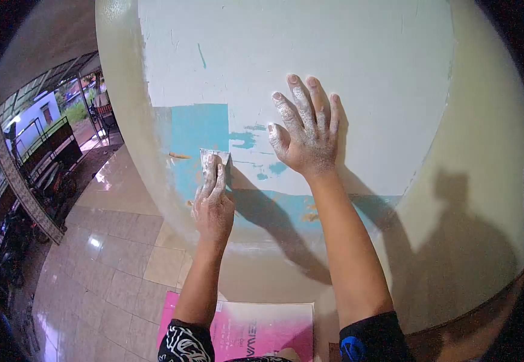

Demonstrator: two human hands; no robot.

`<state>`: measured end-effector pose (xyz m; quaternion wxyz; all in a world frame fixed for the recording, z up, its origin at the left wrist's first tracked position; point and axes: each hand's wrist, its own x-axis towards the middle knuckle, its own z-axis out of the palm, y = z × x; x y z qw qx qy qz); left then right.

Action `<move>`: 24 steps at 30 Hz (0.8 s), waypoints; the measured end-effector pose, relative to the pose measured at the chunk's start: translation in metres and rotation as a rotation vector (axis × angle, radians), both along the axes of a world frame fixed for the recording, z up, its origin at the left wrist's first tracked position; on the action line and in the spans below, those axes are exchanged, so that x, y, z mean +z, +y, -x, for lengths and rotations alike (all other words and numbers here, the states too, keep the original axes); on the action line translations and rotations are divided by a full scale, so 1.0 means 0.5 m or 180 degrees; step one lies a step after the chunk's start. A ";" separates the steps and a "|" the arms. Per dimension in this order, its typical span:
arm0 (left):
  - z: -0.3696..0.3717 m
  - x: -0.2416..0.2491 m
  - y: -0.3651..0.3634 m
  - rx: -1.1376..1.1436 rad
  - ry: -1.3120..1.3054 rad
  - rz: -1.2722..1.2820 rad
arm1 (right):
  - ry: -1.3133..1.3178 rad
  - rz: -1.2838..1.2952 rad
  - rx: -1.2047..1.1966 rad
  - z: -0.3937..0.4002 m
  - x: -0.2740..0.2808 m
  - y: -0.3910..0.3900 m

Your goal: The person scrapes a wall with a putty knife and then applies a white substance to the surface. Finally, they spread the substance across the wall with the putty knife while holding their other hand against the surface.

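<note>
My left hand (213,208), dusted with white powder, grips a small metal putty knife (225,158). Its fingers press along the blade, whose top edge lies against a turquoise patch (199,127) of the wall; the handle is hidden in the hand. Spread flat on the white-coated part of the wall (370,72), up and to the right, is my right hand (310,139), also powdery and holding nothing. Between the two hands, streaks of turquoise (280,168) show through the white coat. A turquoise band runs below, with small brownish marks (310,212).
Below the hands, a pink and white box (262,329) with printed letters stands by the wall. A glossy tiled floor (105,253) stretches left towards a dark railing (47,151) and a porch opening. Shadows of my arms and head fall on the wall's right side.
</note>
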<state>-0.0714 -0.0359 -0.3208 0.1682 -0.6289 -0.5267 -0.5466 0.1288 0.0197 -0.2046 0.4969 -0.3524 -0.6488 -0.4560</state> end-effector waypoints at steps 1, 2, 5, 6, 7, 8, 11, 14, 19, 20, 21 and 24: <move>0.001 0.001 0.006 0.0202 0.0161 -0.0310 | -0.0007 -0.0007 0.0013 -0.002 0.002 -0.002; 0.002 0.000 0.012 0.0408 0.0323 -0.0634 | -0.0013 -0.0029 0.0029 -0.002 0.000 -0.001; -0.003 0.001 0.004 0.0429 0.0309 -0.0491 | -0.0015 0.0030 0.0015 -0.002 -0.016 -0.003; -0.007 0.006 -0.003 0.0432 0.0321 -0.0446 | -0.0001 0.0000 0.0048 -0.002 -0.019 -0.003; -0.005 0.004 -0.001 0.0435 0.0325 -0.0464 | 0.0003 -0.0018 0.0050 -0.001 -0.022 -0.001; -0.004 0.004 -0.001 0.0263 0.0242 -0.0358 | 0.0015 -0.0068 0.0092 -0.002 -0.026 0.000; -0.005 0.004 -0.008 0.0038 0.0086 -0.0143 | 0.0020 -0.0076 0.0078 0.001 -0.038 -0.001; -0.008 0.009 -0.008 0.0038 0.0049 -0.0269 | 0.0016 -0.0108 0.0091 0.001 -0.049 -0.005; -0.015 0.014 -0.016 0.0060 0.0056 -0.0396 | 0.0009 -0.0146 0.0085 0.005 -0.074 -0.010; -0.015 0.015 -0.018 0.0081 0.0075 -0.0408 | 0.0003 -0.0101 0.0049 0.006 -0.078 -0.012; -0.015 0.016 -0.018 0.0101 0.0094 -0.0427 | -0.0003 -0.0063 0.0013 0.007 -0.081 -0.013; -0.001 0.004 0.009 0.0297 0.0285 -0.0625 | 0.0008 -0.0019 0.0078 0.008 -0.090 -0.010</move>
